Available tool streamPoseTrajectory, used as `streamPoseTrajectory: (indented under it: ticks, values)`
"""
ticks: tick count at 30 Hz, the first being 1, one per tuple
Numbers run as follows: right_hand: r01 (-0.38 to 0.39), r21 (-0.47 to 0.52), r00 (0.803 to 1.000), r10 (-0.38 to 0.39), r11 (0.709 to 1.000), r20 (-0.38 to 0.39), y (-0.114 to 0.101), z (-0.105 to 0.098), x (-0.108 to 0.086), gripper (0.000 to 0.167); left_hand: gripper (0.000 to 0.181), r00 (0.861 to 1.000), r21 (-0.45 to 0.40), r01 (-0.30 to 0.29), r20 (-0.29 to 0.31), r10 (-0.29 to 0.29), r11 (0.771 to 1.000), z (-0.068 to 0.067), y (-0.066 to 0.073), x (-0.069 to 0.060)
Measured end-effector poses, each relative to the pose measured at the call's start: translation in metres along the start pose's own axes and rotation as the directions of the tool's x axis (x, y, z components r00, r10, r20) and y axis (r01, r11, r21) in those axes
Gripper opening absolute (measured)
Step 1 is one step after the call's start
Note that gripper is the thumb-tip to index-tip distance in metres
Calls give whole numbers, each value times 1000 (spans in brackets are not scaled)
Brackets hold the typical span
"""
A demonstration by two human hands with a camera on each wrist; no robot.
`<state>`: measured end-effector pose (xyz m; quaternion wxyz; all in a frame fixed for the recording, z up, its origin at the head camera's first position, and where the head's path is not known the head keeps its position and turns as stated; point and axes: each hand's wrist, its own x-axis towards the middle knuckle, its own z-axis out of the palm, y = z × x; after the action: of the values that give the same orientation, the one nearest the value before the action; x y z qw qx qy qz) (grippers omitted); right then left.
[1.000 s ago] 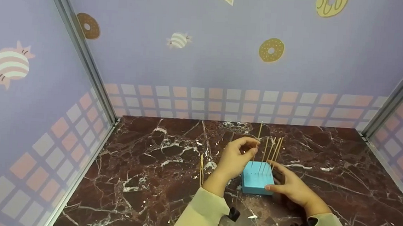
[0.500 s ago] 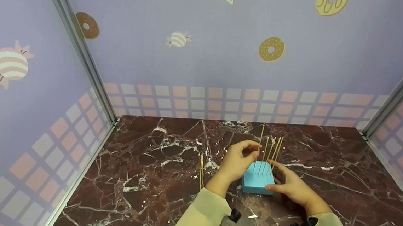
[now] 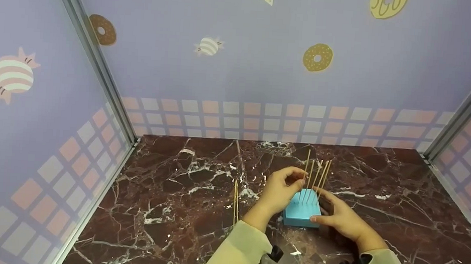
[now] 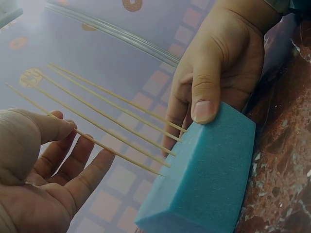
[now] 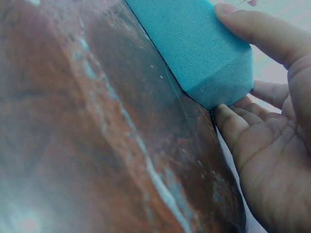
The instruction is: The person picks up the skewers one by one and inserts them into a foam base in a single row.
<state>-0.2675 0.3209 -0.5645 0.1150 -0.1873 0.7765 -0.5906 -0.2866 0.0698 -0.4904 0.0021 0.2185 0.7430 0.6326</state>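
A light-blue foam block [image 3: 300, 214] rests on the marbled table, with several thin bamboo skewers [image 4: 99, 107] standing in a row in its top. My left hand [image 3: 279, 189] pinches another skewer [image 3: 309, 155] between thumb and fingers at the row's left end. In the left wrist view, that skewer's lower tip meets the block's top; how deep it goes I cannot tell. My right hand [image 3: 340, 219] grips the block from the right side, thumb on its near edge. The right wrist view has the fingers of the right hand [image 5: 272, 160] around the block's end [image 5: 221, 85].
A few loose skewers [image 3: 236, 202] lie on the dark red marbled table [image 3: 162, 234] left of my left forearm. Purple printed panels [image 3: 239, 78] enclose the back and sides. A black strap piece [image 3: 275, 253] sits at my left cuff.
My left hand has moved slightly right and down with its skewer, bringing it closer to the standing row. The right hand and the foam block have stayed put.
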Motion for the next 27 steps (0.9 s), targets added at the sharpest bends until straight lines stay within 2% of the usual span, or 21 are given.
streamPoseTrajectory:
  ticks: [5,15,27]
  values:
    - [-1,-2,1000,1,1000,2,0,0,0,106,20,1000,-9,0,5,0,1000,1,-2,1]
    - [-16,21,1000,16,1000,7,2,0,1,107,15,1000,32,13,9,-13,999,0,-5,-2]
    - [-7,-10,1000,7,1000,-9,5,-1,1,106,11,1000,53,11,16,-12,999,1,-8,-3]
